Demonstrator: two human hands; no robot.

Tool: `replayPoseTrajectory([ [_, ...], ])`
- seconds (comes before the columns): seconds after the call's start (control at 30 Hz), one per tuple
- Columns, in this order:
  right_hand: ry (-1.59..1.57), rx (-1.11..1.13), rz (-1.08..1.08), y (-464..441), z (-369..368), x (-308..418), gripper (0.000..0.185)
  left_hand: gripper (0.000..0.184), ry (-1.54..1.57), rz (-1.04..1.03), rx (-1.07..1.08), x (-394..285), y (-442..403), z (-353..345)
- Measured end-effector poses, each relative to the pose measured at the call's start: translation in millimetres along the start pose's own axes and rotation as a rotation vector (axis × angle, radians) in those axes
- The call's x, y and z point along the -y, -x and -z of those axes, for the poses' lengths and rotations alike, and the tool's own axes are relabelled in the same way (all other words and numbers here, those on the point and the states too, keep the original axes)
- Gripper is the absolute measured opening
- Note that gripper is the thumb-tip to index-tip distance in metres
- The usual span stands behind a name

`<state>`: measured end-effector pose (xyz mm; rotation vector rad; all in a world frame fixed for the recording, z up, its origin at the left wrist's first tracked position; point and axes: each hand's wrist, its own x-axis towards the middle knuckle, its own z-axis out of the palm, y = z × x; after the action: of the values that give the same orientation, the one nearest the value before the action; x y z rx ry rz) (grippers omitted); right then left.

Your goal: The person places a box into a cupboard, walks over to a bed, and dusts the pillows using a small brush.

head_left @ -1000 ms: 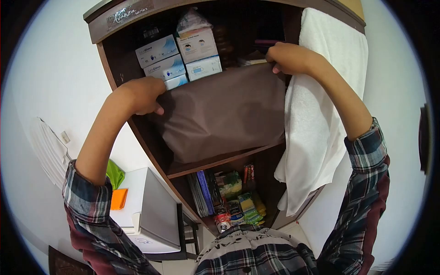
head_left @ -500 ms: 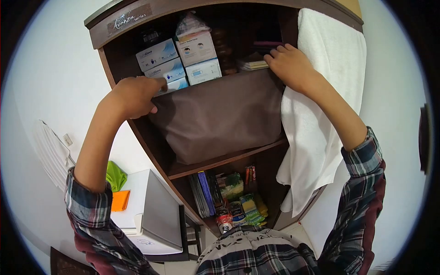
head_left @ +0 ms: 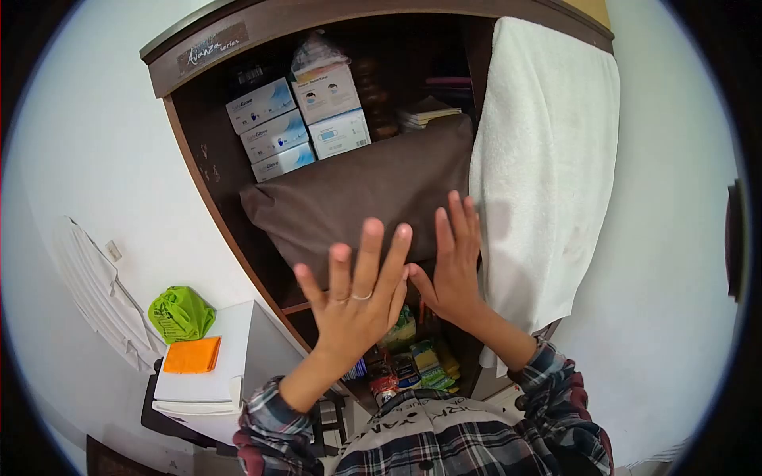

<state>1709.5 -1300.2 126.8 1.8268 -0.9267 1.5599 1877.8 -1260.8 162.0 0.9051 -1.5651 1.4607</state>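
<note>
A large brown soft-sided thing, like a fabric bag point(head_left: 341, 190), rests on the cabinet's middle shelf, its top edge slumped and creased. My left hand point(head_left: 357, 297) is raised in front of its lower part, fingers spread, a ring on one finger. Close beside it, my right hand point(head_left: 456, 274) is also open with fingers stretched upward. Neither hand holds anything; whether the fingertips touch the fabric, I cannot tell. Behind the brown fabric stand stacked glove boxes point(head_left: 274, 135), mask boxes point(head_left: 337, 136) and a small pile of notebooks or papers point(head_left: 429, 113).
A white towel point(head_left: 548, 166) hangs over the cabinet's right door. Packets point(head_left: 429, 361) fill the lower shelf, partly hidden by my arms. At left, a green plastic bag point(head_left: 181, 313) and an orange cloth point(head_left: 192, 355) lie on a small white fridge point(head_left: 198, 389).
Both hands have let go of the brown fabric's upper corners and come down and together in front of it, now open. The fabric's top edge has sagged. The view has shifted slightly.
</note>
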Motion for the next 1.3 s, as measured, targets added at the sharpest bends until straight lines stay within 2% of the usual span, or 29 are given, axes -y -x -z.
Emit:
replayPoseTrajectory([
  [0.1,0.103,0.078,-0.028,0,-20,-17,0.087,0.056,-0.011,0.004,0.219,-3,23,-26],
  [0.13,0.106,0.121,-0.043,-2,-20,-17,0.089,0.057,0.079,0.072,0.296,-1,24,-28],
  [0.3,0.175,0.295,-0.106,-14,-13,-9,0.094,0.061,0.177,0.139,0.395,7,22,-36],
  [0.43,0.204,0.275,-0.131,-13,-15,-7,0.094,0.064,0.223,0.169,0.476,9,19,-29],
  [0.53,0.181,0.201,-0.142,-8,-13,-5,0.090,0.066,0.286,0.168,0.468,9,23,-20],
  [0.7,0.101,0.060,-0.136,28,-10,-6,0.081,0.068,0.256,0.113,0.275,-3,40,-2],
  [0.8,0.214,0.355,-0.176,46,2,4,0.077,0.070,0.359,0.180,0.219,-17,54,2],
  [0.9,0.082,0.121,-0.220,108,7,-2,0.074,0.069,0.528,0.246,0.091,-37,81,-1],
  [1.0,0.188,0.009,-0.242,163,31,0,0.074,0.057,0.667,0.218,-0.055,-64,107,-10],
  [1.13,0.408,0.014,-0.512,205,88,17,0.073,0.055,0.916,0.090,-0.004,-104,103,-13],
  [1.3,0.943,0.066,-0.847,222,168,73,0.070,0.060,1.292,0.011,0.126,-173,87,7],
])
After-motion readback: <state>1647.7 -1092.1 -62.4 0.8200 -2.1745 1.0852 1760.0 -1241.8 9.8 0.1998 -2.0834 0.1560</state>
